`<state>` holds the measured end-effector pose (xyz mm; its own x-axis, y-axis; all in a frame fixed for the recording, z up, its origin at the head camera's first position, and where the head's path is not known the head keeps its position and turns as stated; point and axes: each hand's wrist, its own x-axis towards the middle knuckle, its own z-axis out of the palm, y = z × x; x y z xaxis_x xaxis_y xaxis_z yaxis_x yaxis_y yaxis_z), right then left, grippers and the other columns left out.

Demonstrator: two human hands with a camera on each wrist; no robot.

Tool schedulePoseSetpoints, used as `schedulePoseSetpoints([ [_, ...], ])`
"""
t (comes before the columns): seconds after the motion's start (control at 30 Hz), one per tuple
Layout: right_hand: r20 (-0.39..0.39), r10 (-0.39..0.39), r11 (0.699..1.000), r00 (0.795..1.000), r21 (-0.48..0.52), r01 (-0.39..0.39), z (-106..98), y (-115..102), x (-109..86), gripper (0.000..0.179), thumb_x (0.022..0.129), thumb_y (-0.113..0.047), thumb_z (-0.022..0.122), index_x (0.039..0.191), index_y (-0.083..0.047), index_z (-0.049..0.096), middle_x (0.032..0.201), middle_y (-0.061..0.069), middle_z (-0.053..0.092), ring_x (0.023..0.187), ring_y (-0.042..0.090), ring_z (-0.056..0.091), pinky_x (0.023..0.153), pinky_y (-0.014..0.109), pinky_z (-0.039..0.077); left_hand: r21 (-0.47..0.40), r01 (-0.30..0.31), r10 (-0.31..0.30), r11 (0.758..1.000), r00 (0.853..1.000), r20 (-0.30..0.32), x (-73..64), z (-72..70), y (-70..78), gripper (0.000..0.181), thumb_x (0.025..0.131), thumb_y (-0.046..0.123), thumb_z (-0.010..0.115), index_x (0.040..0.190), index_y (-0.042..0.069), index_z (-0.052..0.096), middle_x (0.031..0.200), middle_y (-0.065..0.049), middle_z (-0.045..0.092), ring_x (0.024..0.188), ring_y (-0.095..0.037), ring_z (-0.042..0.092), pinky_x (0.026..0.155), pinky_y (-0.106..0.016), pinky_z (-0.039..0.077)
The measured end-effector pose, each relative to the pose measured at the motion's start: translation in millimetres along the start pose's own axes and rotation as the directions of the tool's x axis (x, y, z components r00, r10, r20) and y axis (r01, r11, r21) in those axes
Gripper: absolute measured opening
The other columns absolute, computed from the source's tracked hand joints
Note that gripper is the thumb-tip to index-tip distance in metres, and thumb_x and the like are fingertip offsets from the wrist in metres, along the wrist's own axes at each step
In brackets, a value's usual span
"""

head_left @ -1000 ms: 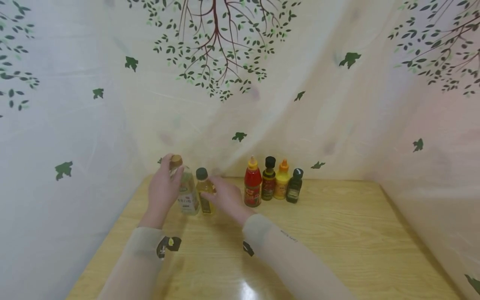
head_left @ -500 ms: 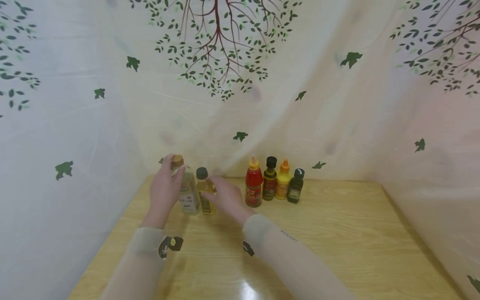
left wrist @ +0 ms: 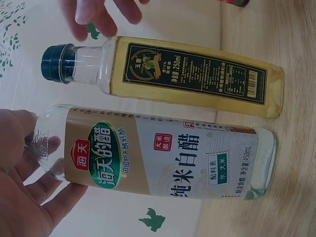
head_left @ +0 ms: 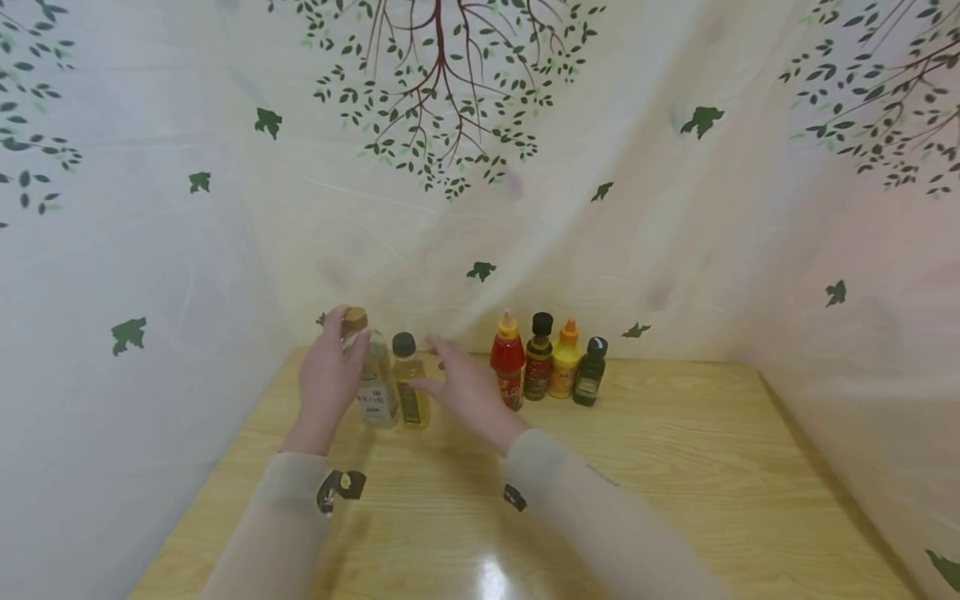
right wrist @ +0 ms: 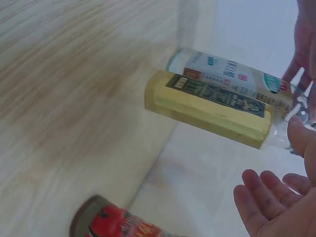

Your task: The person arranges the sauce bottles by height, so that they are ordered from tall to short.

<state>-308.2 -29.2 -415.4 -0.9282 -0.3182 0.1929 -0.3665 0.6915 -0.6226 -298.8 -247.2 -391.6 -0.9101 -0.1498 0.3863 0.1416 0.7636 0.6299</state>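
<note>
My left hand (head_left: 330, 385) grips a clear white rice vinegar bottle (head_left: 377, 396) with a brown cap, fingers curled about its neck in the left wrist view. The vinegar bottle (left wrist: 168, 155) stands upright on the table. Right beside it stands a smaller bottle of yellow cooking oil (left wrist: 192, 76) with a dark green cap. My right hand (head_left: 472, 392) is just right of the oil bottle, its thumb and fingers spread apart. In the right wrist view the palm of that hand (right wrist: 281, 197) holds nothing, and the thumb overlaps the bottle's neck.
Right of my right hand stand a red sauce bottle (head_left: 508, 358), a dark sauce bottle (head_left: 537, 367), a yellow squeeze bottle (head_left: 565, 367) and a small dark green bottle (head_left: 589, 377). A leaf-patterned curtain (head_left: 420, 267) encloses the wooden table (head_left: 675, 467) behind and at the sides.
My right hand has let go of the oil bottle and moved right, now overlapping the red sauce bottle's lower left. The left hand stays on the vinegar bottle.
</note>
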Motion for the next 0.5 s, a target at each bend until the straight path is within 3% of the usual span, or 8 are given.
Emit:
schedulePoseSetpoints([
  [0.27,-0.092,-0.058,0.995,0.994,-0.084,0.05,-39,-3,-16.9,0.078,0.102,-0.048,0.081,0.168,-0.022,0.048,0.158,0.002,0.063,0.127,0.025,0.071,0.098,0.044,0.063,-0.009,0.005,-0.005,1.0,1.0,0.004,-1.2,-1.8,0.2,0.057,0.119,0.034,0.054,0.167,0.009,0.036,0.157,-0.028,0.058,0.128,-0.053,0.065,0.099,-0.066,0.056],
  [0.5,-0.215,-0.139,0.982,0.967,-0.156,0.106,-75,4,-25.2,0.077,0.1,-0.046,0.083,0.165,-0.019,0.052,0.15,0.005,0.066,0.12,0.023,0.073,0.069,0.036,0.059,-0.018,-0.009,0.009,1.0,1.0,0.001,0.3,-2.8,-0.5,0.057,0.119,0.035,0.054,0.166,0.008,0.037,0.156,-0.028,0.059,0.13,-0.053,0.065,0.1,-0.067,0.055],
])
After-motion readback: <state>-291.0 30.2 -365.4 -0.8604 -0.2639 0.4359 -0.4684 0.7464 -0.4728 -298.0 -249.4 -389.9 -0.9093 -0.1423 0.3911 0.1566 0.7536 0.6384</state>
